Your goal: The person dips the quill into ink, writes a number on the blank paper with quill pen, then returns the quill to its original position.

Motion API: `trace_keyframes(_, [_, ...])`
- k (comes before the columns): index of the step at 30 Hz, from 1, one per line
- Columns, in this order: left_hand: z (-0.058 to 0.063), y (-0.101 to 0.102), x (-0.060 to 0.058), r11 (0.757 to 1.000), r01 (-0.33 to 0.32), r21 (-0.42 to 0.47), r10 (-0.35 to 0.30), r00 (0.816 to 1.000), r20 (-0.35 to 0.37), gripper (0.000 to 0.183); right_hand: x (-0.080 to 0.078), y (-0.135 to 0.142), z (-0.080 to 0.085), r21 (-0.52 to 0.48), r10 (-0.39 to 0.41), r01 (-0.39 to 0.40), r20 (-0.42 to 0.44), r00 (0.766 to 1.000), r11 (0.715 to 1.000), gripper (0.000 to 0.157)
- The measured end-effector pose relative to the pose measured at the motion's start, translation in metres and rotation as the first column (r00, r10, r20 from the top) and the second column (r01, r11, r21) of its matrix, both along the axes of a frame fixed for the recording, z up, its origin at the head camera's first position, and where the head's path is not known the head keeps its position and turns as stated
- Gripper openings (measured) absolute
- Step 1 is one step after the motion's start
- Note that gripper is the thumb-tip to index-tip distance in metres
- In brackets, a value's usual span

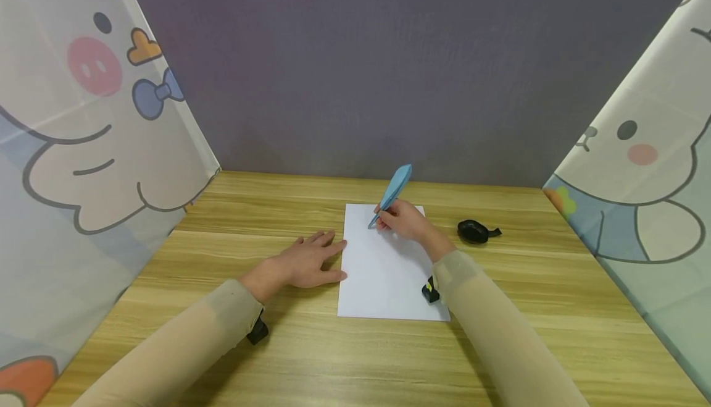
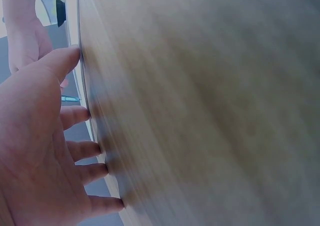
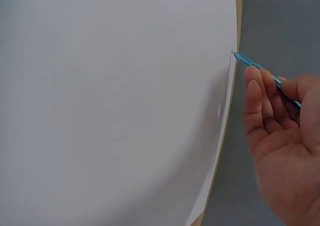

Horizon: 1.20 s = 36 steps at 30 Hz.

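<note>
My right hand pinches a light-blue pen with a broad, feather-shaped top. The pen leans, its point down at the upper part of a blank white sheet of paper. In the right wrist view, the pen's narrow front end sticks out past the fingertips, right at the paper's surface. To the left of the sheet, my left hand rests palm down with its fingers spread. Its thumb and index fingertip lie at the paper's left edge. The left wrist view shows the fingertips down on the wood.
A small black rounded object with a short tail lies right of the paper on the wooden table. A dark grey panel stands behind the table. Cloths with cartoon animals hang at the left and right.
</note>
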State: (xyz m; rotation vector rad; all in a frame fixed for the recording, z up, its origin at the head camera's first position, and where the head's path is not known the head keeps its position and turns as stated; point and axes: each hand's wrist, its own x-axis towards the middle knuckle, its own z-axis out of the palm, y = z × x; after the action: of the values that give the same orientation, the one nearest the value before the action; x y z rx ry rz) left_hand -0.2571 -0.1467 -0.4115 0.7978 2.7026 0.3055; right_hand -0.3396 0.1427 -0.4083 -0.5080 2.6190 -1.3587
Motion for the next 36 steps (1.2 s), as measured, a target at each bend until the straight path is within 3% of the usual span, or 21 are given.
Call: trace_keyframes(36, [0.001, 0.001, 0.0, 1.0, 0.001, 0.007, -0.001, 1.0, 0.001, 0.083, 0.017, -0.012, -0.001, 0.019, 0.118, -0.119, 0.032, 0.992, 0.993, 0.026])
